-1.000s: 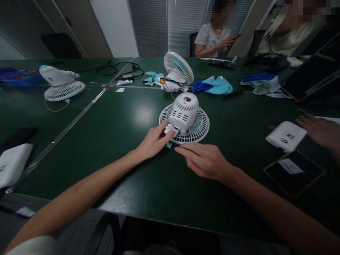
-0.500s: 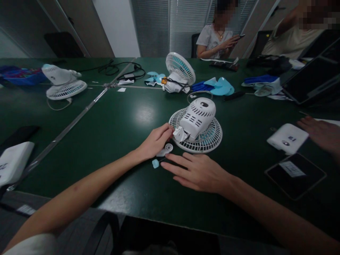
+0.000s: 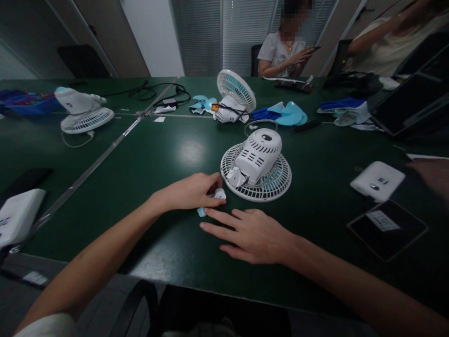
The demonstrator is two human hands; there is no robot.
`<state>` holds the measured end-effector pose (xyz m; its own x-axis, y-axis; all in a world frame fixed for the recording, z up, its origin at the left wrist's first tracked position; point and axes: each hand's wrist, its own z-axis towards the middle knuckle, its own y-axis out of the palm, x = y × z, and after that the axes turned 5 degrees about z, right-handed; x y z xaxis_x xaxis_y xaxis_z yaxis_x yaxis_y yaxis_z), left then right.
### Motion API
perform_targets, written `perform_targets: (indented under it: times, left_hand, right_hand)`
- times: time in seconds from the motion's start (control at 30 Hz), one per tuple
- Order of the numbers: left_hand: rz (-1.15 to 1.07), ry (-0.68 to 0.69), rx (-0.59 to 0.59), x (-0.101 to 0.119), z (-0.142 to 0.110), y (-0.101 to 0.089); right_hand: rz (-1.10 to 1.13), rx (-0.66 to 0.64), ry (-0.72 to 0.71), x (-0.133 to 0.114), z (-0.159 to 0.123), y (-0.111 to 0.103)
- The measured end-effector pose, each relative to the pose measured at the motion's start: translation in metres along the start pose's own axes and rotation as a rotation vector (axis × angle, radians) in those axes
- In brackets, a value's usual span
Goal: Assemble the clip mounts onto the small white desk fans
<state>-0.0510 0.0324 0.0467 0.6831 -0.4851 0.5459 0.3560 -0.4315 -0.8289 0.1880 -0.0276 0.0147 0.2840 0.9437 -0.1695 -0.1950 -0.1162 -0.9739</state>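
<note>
Left hand: The left hand [image 3: 191, 192] was bent over the desk [image 3: 164, 154], and it grasped the small white part [image 3: 220, 194] between thumb and fingers.
Right hand: The right hand [image 3: 256, 234] was released, with its fingers spread and palm down; it held nothing that could be seen.
Small white part: It was between the near edge and the middle of the desk, just beside the grille of the face-down fan.
Light blue piece: The light blue piece [image 3: 201, 212] was by the fingertips of the right hand; whether they touched it, I cannot tell.
Face-down fan: The face-down fan [image 3: 259, 157] lay around the middle of the desk, its motor housing upward.
Far side: A tilted fan [image 3: 235, 96] stood toward the far edge, and light blue blades [image 3: 289, 113] lay to the right of it.
Right side: A white box [image 3: 378, 181] was near a dark tablet-like object [image 3: 387, 231].
</note>
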Motion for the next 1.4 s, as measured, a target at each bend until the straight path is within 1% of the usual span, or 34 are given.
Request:
perform_targets:
  times: [0.2,0.3,0.4,0.5,0.7,0.83,0.93,1.03,1.1,1.2,1.23,1.27,1.3,1.33,1.37,1.4]
  left_hand:
    - [-0.061,-0.017,0.132,0.005,-0.003,-0.008]
    - [-0.139,-0.035,0.179,0.007,-0.001,-0.007]
    - [-0.200,-0.031,0.222,0.008,0.004,0.002]
    - [-0.243,-0.036,0.272,0.011,0.008,0.014]
    - [-0.312,-0.097,0.429,0.023,0.010,0.036]
    - [-0.361,-0.126,0.546,0.033,0.009,0.046]
    - [-0.470,-0.123,0.582,0.040,0.007,0.051]
    - [-0.603,-0.117,0.532,0.048,0.003,0.054]
    - [-0.695,-0.124,0.470,0.054,-0.001,0.057]
    - [-0.866,-0.129,0.324,0.060,-0.003,0.062]
    - [-0.925,-0.125,0.279,0.062,-0.003,0.064]
    - [-0.977,-0.115,0.245,0.063,-0.003,0.066]
    - [-1.017,-0.101,0.228,0.063,-0.002,0.067]
    - [-1.044,-0.087,0.224,0.063,-0.001,0.069]
    - [-1.059,-0.075,0.227,0.063,-0.001,0.071]
    - [-1.067,-0.065,0.235,0.064,0.000,0.072]
  right_hand:
    - [0.005,-0.007,0.029,-0.003,0.006,-0.003]
    - [0.027,-0.013,0.077,-0.004,0.009,-0.002]
    - [0.059,-0.021,0.109,-0.004,0.010,0.000]
    - [0.087,-0.004,0.099,-0.002,0.008,0.004]
    - [0.138,0.113,0.051,0.004,0.001,0.012]
    - [0.147,0.180,0.010,0.006,-0.002,0.015]
    - [0.141,0.248,-0.023,0.008,-0.002,0.015]
    - [0.100,0.394,-0.067,0.010,-0.002,0.013]
    - [0.067,0.552,-0.101,0.010,-0.005,0.011]
    - [0.017,0.807,-0.140,0.014,-0.014,0.003]
    - [0.014,0.876,-0.127,0.017,-0.018,0.000]
    - [0.019,0.954,-0.093,0.022,-0.021,-0.002]
    - [0.032,1.050,-0.024,0.028,-0.024,-0.003]
    - [0.064,1.145,0.078,0.034,-0.027,-0.004]
    - [0.077,1.290,0.171,0.041,-0.028,-0.004]
    - [0.091,1.400,0.262,0.048,-0.027,-0.002]
